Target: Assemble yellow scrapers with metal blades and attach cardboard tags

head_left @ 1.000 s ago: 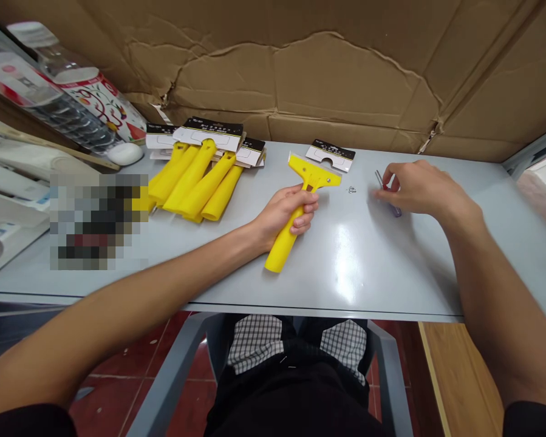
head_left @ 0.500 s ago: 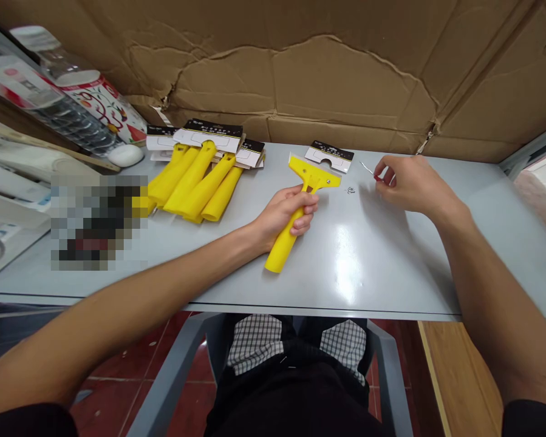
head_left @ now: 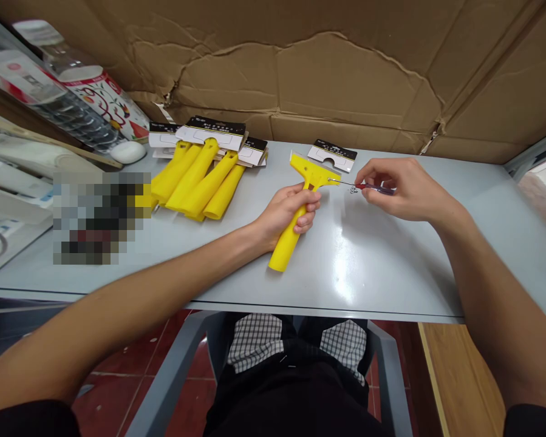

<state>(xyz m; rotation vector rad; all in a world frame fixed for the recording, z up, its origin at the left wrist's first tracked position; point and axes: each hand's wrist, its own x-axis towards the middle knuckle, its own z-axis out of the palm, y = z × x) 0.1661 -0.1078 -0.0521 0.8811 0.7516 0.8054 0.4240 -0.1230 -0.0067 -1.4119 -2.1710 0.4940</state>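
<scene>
My left hand is closed around the handle of a yellow scraper, its wide head pointing away from me with a thin blade along the far edge. In my right hand I grip a small screwdriver with a dark and red handle. Its thin shaft reaches left, and the tip meets the right side of the scraper head, at the screw there. A few small metal pieces lie on the table just below the screwdriver. Behind the scraper rests a black and white header card.
Several yellow scrapers with cards are piled on the grey table to the left. Farther left are a plastic bottle, a white rounded object and a blurred-out dark item. Cardboard stands along the back.
My right hand has turned the screwdriver and moved it left, so its tip now meets the scraper head. My left hand keeps its hold on the scraper.
</scene>
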